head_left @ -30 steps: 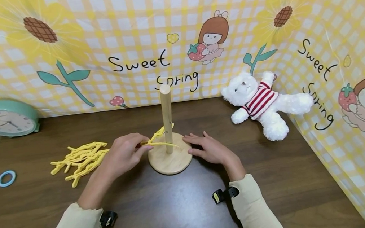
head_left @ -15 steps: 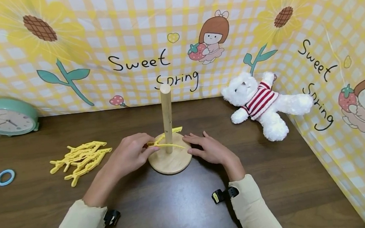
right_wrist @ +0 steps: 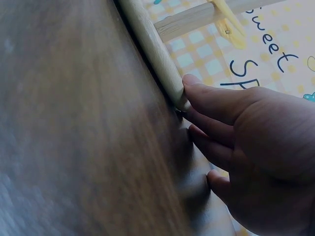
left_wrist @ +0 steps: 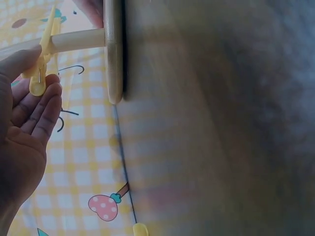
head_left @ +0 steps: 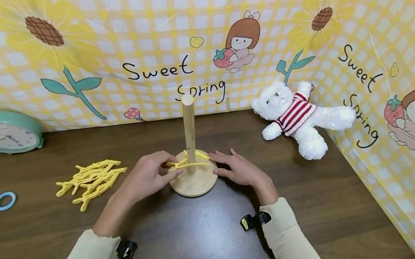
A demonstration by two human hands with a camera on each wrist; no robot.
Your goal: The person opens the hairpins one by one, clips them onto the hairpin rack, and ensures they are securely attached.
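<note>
In the head view, my left hand (head_left: 146,174) pinches a yellow clothespin (head_left: 200,163) by its handle end. One long arm of the clothespin passes in front of the upright post (head_left: 189,125) of a wooden stand, the other behind it. The left wrist view shows the clothespin's (left_wrist: 39,81) handle between thumb and fingers. My right hand (head_left: 240,169) touches the right rim of the round base (head_left: 194,187); its thumb and fingertips rest along that edge with the fingers fairly straight. Several more yellow clothespins (head_left: 95,181) lie in a pile left of my left hand.
On the dark wooden table, a light blue ring (head_left: 5,201) lies at the far left. Behind it stands a green alarm clock (head_left: 7,132). A white teddy bear (head_left: 299,119) in a striped sweater lies at the back right. A yellow checked cloth (head_left: 155,39) hangs behind.
My left hand has shifted right, carrying the clothespin further around the post. The clothespin's far arm now sits lower and closer to the near one. My right hand stays in place.
</note>
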